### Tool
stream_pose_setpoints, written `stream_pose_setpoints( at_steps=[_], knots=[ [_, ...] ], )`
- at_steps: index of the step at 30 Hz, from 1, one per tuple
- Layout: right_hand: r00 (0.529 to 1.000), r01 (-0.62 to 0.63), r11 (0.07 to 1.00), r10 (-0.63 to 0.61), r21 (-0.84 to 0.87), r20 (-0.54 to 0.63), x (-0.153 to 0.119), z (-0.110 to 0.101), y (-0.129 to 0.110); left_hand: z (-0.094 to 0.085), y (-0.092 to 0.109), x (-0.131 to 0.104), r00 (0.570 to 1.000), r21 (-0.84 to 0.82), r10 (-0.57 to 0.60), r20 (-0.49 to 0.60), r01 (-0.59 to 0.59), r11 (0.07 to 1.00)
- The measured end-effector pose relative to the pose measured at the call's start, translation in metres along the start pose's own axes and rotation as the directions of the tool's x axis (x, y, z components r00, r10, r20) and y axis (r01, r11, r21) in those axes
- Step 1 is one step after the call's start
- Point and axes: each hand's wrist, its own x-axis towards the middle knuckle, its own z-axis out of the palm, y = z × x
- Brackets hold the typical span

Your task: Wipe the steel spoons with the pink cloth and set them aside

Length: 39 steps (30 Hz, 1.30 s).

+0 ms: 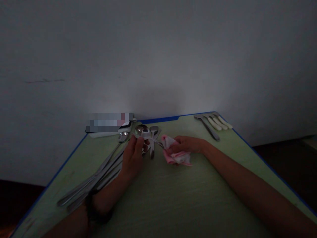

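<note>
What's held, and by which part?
Left hand pinches a metal utensil, type unclear, near one end; right hand grips a pink-and-white cloth by its bunched middle, around the other end.

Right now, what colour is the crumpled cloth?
Pink and white crumpled cloth, in the head view.

At the desk's (pixel 160 198) 11 o'clock, pixelation masks a flat object (pixel 106 124). The held utensil (pixel 156 141) is blurred, one end hidden in the pink-and-white cloth (pixel 178 159). The left hand (pixel 133 155) partly covers long-handled utensils (pixel 99 175); the desk's 6 o'clock edge is cut off.
</note>
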Motion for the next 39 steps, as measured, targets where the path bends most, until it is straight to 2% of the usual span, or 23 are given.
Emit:
stream_pose_setpoints(
  at_steps=[3,6,8,11,14,16,18,21,23,25,28,31,33,35,37,39],
  knots=[
    [1.000,0.014,1.000,-0.014,0.010,0.003,0.001,0.000,0.003,0.000,0.004,-0.004,0.989,0.190,0.052,0.136,-0.077,0.979],
    [1.000,0.017,1.000,-0.017,0.014,-0.009,0.003,-0.001,0.005,0.003,0.005,-0.008,0.976,0.176,0.046,0.214,-0.085,0.981],
    [1.000,0.026,0.999,-0.025,0.022,-0.016,0.003,0.000,0.006,0.005,0.003,-0.010,0.986,0.110,0.016,0.168,-0.035,0.993],
    [1.000,0.018,1.000,-0.018,0.010,-0.024,0.004,0.000,0.004,0.006,-0.002,-0.006,0.999,-0.094,-0.051,0.008,0.051,0.994],
    [1.000,-0.001,1.000,0.001,-0.009,-0.009,0.003,0.000,0.002,0.005,-0.005,0.003,0.985,-0.329,-0.107,-0.132,0.058,0.942],
    [1.000,-0.001,1.000,0.002,-0.025,0.010,0.002,0.000,0.002,0.004,-0.005,0.008,0.975,-0.403,-0.144,-0.170,0.065,0.913],
    [1.000,0.010,0.999,-0.010,-0.036,0.019,0.002,0.000,0.002,0.004,-0.002,0.009,0.980,-0.370,-0.161,-0.113,0.109,0.922],
    [0.999,0.039,0.999,-0.039,-0.016,0.023,0.002,0.000,0.002,0.006,0.004,0.003,0.984,-0.186,-0.143,0.108,0.161,0.969],
    [0.999,0.043,0.999,-0.043,-0.009,0.023,0.001,0.000,0.002,0.007,0.007,-0.003,0.969,-0.011,-0.099,0.228,0.104,0.995],
    [0.999,0.038,0.999,-0.038,-0.007,0.028,0.001,0.001,0.001,0.007,0.007,-0.007,0.960,0.086,-0.060,0.272,0.038,0.996],
    [0.999,0.037,0.999,-0.038,0.019,0.031,0.001,0.001,0.000,0.007,0.004,-0.008,0.973,0.016,-0.029,0.229,0.026,1.000],
    [0.999,0.024,0.999,-0.025,0.035,0.025,0.001,0.001,0.001,0.006,-0.001,-0.003,0.997,-0.190,-0.001,0.076,0.015,0.982],
    [1.000,0.017,0.999,-0.019,0.051,0.020,0.001,0.000,0.003,0.004,-0.003,0.003,1.000,-0.312,-0.005,-0.031,-0.005,0.950],
    [1.000,0.027,0.994,-0.027,0.103,0.007,0.002,0.001,0.006,0.002,-0.003,0.008,0.996,-0.398,-0.026,-0.088,-0.012,0.917],
    [0.998,0.062,0.971,-0.054,0.232,-0.042,0.006,0.002,0.010,0.001,-0.001,0.009,0.995,-0.442,-0.037,-0.088,-0.006,0.897],
    [0.986,0.140,0.892,-0.085,0.429,-0.145,0.012,0.003,0.011,0.001,0.003,0.005,0.999,-0.413,-0.042,-0.028,0.027,0.911]
  ],
)
